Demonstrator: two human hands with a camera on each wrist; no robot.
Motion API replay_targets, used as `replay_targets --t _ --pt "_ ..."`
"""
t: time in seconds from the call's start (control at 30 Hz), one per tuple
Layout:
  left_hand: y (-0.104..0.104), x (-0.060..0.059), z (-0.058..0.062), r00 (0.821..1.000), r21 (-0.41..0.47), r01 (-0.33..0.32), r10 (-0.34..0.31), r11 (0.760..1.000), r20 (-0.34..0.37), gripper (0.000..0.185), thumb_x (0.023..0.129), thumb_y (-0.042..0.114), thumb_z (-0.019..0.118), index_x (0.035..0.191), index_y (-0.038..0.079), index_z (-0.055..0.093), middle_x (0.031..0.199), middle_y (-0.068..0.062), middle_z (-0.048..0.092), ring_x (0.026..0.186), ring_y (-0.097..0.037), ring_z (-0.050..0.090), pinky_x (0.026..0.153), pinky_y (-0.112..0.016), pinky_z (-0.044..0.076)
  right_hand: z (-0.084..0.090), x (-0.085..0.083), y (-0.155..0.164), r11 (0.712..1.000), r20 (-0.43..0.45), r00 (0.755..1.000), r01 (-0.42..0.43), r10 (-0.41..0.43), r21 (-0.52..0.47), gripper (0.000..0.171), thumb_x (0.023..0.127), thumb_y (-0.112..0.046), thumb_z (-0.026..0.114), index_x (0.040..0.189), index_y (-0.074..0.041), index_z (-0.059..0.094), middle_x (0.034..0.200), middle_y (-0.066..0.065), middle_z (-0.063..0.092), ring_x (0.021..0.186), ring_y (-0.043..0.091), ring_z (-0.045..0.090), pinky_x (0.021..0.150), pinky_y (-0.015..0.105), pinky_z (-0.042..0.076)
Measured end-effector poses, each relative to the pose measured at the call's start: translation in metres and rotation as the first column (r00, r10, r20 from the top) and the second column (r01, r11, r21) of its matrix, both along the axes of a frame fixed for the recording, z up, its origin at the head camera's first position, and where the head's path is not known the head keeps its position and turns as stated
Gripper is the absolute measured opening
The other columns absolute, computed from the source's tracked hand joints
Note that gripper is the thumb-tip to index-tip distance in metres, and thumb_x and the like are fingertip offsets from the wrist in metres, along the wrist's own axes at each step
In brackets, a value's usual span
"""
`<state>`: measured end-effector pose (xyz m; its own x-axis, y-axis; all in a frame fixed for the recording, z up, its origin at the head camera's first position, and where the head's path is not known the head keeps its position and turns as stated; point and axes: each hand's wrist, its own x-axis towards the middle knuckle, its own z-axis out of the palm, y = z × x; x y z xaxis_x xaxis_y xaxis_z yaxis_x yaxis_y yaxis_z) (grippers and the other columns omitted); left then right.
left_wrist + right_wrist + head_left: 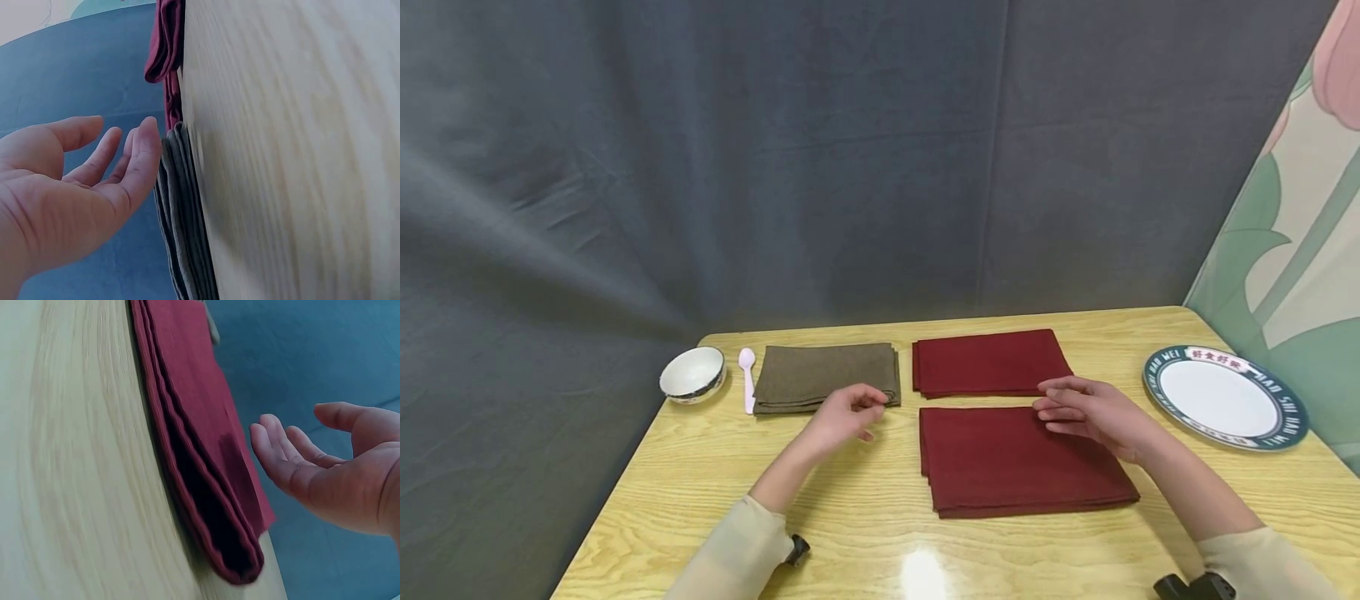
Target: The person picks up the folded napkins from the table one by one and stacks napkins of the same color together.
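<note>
My left hand (848, 417) hovers just in front of the folded olive-brown cloth (820, 373), its fingers loosely bent and holding nothing. In the left wrist view the fingertips overlap the end of that cloth's stacked layers. Over the right part of the nearer folded dark red cloth (1015, 467) is my right hand (1093, 415), relaxed, with nothing in it. The right wrist view shows a gap between its fingers (275, 450) and the red cloth. A second folded dark red cloth (988, 362) lies flat behind the nearer one.
A white bowl (688, 371) with a patterned outside stands at the table's left edge, beside a pale pink spoon (748, 379). On the right lies a white plate (1217, 398) with a dark green lettered rim. A dark curtain (880, 167) hangs behind the wooden table (700, 517).
</note>
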<state>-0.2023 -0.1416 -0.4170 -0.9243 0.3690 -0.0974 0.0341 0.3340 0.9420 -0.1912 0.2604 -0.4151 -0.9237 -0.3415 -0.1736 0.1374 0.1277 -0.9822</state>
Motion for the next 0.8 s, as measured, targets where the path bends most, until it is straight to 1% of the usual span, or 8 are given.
replay_targets --t 0.13,0.23,0.47,0.63,0.8 --pt "0.005 0.000 -0.004 1.000 -0.008 0.004 -0.003 1.000 0.012 0.028 0.103 0.009 0.059 0.127 -0.005 0.061 0.119 -0.023 0.061 0.108 -0.040 0.060 0.078 -0.044 0.060 -0.001 0.003 0.009 1.000 -0.009 1.000 0.012 -0.012 0.016 0.060 0.107 -0.022 0.052 0.147 0.017 0.031 0.123 0.021 0.066 0.106 0.020 0.069 0.090 0.035 0.057" --pt "0.011 0.001 -0.007 1.000 -0.008 0.008 -0.008 1.000 0.022 0.028 0.102 0.008 0.060 0.127 -0.006 0.061 0.119 -0.022 0.061 0.106 -0.039 0.061 0.078 -0.042 0.060 -0.001 0.005 0.014 0.999 -0.015 1.000 0.014 -0.014 0.032 0.059 0.108 -0.022 0.051 0.147 0.018 0.030 0.124 0.021 0.066 0.106 0.020 0.069 0.090 0.035 0.057" --pt "0.024 0.003 -0.014 0.998 0.024 0.030 -0.032 0.999 0.060 0.031 0.100 0.006 0.061 0.128 -0.007 0.059 0.114 -0.020 0.062 0.103 -0.036 0.063 0.077 -0.043 0.060 -0.002 0.007 0.025 0.996 -0.011 1.000 0.014 -0.013 0.090 0.058 0.108 -0.021 0.051 0.146 0.018 0.030 0.125 0.023 0.065 0.105 0.019 0.068 0.089 0.034 0.057" --pt "0.029 0.004 -0.017 0.992 0.035 0.047 -0.051 0.998 0.113 0.033 0.101 0.007 0.059 0.132 -0.005 0.056 0.113 -0.017 0.062 0.104 -0.033 0.062 0.078 -0.043 0.060 -0.003 0.007 0.032 0.988 -0.029 0.999 0.033 -0.029 0.150 0.059 0.108 -0.023 0.052 0.146 0.018 0.033 0.126 0.025 0.064 0.106 0.020 0.068 0.089 0.036 0.057" --pt "0.033 0.005 -0.018 0.982 0.056 0.056 -0.066 0.997 0.178 0.039 0.102 0.009 0.060 0.138 -0.002 0.052 0.117 -0.017 0.063 0.108 -0.030 0.063 0.078 -0.042 0.060 -0.005 0.010 0.042 0.974 -0.068 0.996 0.068 -0.054 0.215 0.054 0.109 -0.021 0.048 0.143 0.018 0.036 0.131 0.030 0.059 0.108 0.024 0.067 0.090 0.037 0.057"
